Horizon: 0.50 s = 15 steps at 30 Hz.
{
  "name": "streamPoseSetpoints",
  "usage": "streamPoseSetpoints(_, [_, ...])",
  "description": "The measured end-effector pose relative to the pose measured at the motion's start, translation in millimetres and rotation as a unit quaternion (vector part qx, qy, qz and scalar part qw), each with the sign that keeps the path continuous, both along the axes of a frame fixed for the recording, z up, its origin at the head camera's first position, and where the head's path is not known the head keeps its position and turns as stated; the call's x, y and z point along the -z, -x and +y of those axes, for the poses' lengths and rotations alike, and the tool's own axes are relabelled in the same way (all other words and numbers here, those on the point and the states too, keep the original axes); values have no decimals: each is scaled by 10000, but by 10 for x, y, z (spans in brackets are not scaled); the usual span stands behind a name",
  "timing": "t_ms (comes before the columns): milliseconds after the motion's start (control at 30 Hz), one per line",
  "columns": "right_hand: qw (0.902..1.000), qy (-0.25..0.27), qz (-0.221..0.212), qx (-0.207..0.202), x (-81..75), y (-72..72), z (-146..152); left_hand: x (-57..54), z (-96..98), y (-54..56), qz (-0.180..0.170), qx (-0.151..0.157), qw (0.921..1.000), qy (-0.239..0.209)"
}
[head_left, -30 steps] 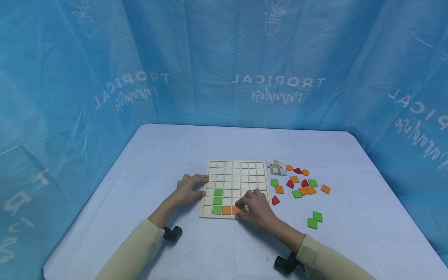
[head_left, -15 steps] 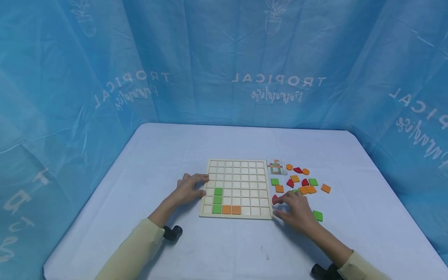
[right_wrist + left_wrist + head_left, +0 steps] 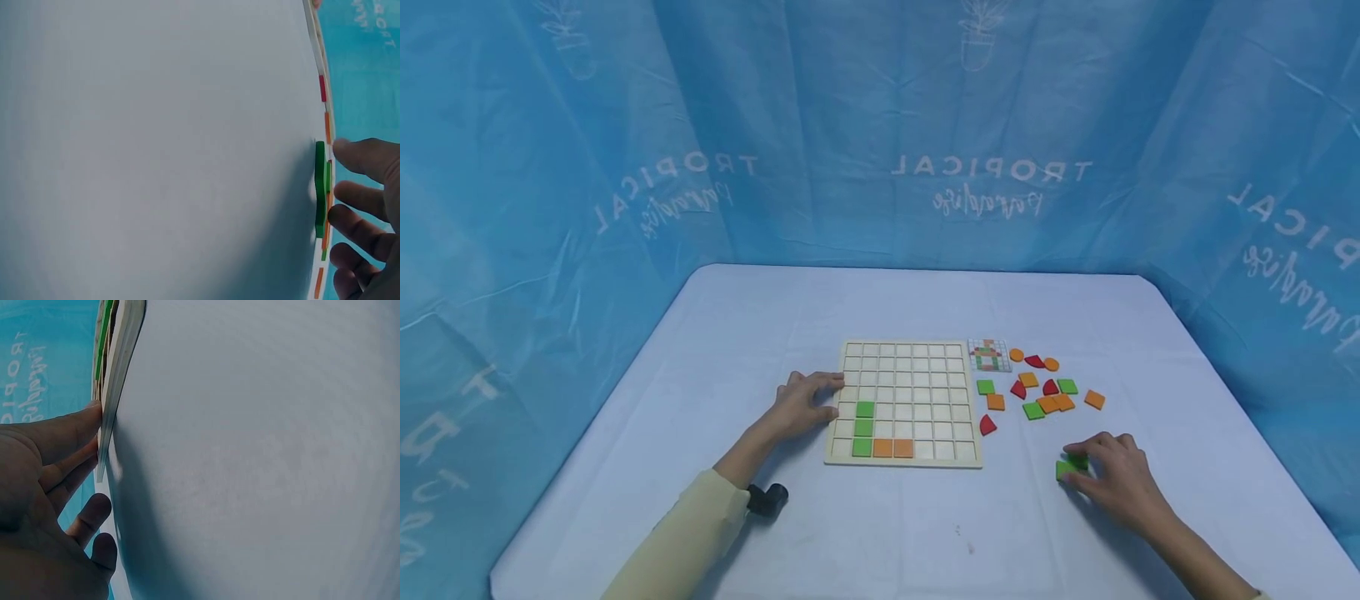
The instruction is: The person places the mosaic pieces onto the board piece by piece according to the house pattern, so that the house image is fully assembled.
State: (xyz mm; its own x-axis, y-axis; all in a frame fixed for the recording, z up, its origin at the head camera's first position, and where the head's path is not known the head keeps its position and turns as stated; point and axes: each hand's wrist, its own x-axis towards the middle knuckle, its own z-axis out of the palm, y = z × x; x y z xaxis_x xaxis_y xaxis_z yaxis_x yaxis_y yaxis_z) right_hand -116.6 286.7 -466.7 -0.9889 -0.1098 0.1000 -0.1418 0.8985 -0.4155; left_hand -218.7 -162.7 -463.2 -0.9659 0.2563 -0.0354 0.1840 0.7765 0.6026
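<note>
A cream gridded board [image 3: 925, 388] lies flat on the table. Three green square tiles [image 3: 863, 427] stand in a column on it, with two orange square tiles [image 3: 892, 448] along its bottom row. My left hand [image 3: 803, 407] rests thumb and fingertips against the board's left edge; the left wrist view shows them touching the rim. My right hand [image 3: 1117, 482] hovers over two loose green tiles [image 3: 1063, 471] right of the board, partly covering them. In the right wrist view its fingers are spread beside the green tiles [image 3: 320, 187], with no grip visible.
A small pattern card [image 3: 989, 355] sits at the board's upper right. Beside it are scattered orange circles [image 3: 1051, 365], red quarter-round pieces [image 3: 988, 425], and orange and green squares [image 3: 1033, 411]. Blue curtains [image 3: 880, 133] surround the white table [image 3: 760, 317].
My right hand has left the orange tile on the bottom row and moved right, past the red piece, to the two loose green tiles. The left hand stays at the board's edge.
</note>
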Motion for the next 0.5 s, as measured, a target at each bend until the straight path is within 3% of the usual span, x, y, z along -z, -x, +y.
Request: streamPoseSetpoints(500, [9995, -169, 252, -48, 18, -44, 30, 1, -5, -11, -19, -18, 10000, -35])
